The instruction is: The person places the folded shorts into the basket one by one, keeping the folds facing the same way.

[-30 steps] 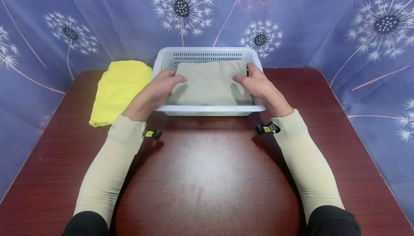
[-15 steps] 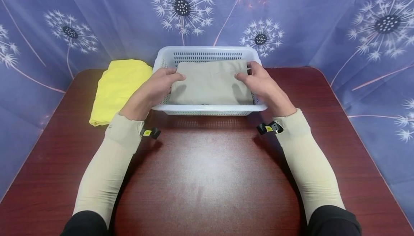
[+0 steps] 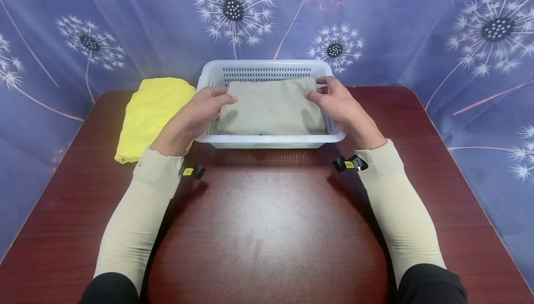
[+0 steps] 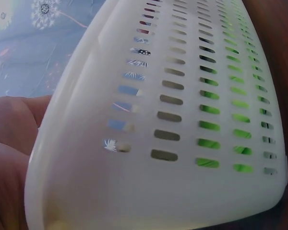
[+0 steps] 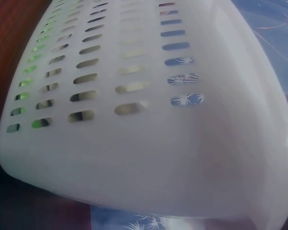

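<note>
A folded grey-beige cloth (image 3: 271, 109) lies flat on top inside the white plastic basket (image 3: 267, 139). At the cloth's left edge is my left hand (image 3: 200, 111), thumb over the fabric and fingers inside the basket wall, partly hidden. My right hand (image 3: 340, 104) is at the far right corner, index finger and thumb spread apart. Both thumbs cast shadows on the fabric a little below their tips. In the left wrist view, part of the left hand (image 4: 9, 139) shows beyond the rim. Green material (image 4: 209, 143) shows through the lower slots, beneath the cloth.
A folded yellow cloth (image 3: 154, 114) lies on the dark red-brown table (image 3: 258, 220), just left of the basket. Behind the table hangs a blue curtain (image 3: 167, 26) with a dandelion print, close to the basket's back rim.
Both hands have drawn slightly outward, away from each other, and the thumbs have slid toward the cloth's edges. The right thumb and index finger have spread. Cloth and basket stay in place.
</note>
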`<state>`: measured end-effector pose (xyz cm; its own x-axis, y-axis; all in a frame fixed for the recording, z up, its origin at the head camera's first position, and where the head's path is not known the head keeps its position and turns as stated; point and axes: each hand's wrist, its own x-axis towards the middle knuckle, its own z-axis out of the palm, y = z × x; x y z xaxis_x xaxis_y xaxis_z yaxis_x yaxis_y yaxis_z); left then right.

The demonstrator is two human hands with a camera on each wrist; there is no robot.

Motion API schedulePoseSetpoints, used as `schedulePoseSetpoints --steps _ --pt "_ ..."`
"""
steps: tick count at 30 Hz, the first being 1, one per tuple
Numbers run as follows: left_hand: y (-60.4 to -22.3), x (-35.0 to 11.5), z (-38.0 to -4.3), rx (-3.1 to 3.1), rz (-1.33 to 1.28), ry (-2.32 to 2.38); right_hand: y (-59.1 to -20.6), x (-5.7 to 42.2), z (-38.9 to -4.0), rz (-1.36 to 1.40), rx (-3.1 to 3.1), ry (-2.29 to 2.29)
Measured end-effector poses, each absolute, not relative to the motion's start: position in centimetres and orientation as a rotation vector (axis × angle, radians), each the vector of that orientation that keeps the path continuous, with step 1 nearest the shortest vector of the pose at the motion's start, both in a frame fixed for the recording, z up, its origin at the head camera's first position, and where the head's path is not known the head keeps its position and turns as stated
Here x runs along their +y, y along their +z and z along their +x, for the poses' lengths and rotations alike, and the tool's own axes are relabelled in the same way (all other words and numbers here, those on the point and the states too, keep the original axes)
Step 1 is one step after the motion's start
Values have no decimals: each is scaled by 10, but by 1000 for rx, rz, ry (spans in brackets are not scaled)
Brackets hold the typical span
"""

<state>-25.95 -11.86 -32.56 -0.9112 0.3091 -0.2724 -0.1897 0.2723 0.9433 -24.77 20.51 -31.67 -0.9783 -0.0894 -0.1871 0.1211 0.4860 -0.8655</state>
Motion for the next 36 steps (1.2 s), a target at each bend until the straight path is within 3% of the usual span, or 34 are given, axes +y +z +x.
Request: schedulePoseSetpoints --steps 36 --pt "-316 -127 -250 2214 145 1619 -310 211 -237 -32 2547 -1522"
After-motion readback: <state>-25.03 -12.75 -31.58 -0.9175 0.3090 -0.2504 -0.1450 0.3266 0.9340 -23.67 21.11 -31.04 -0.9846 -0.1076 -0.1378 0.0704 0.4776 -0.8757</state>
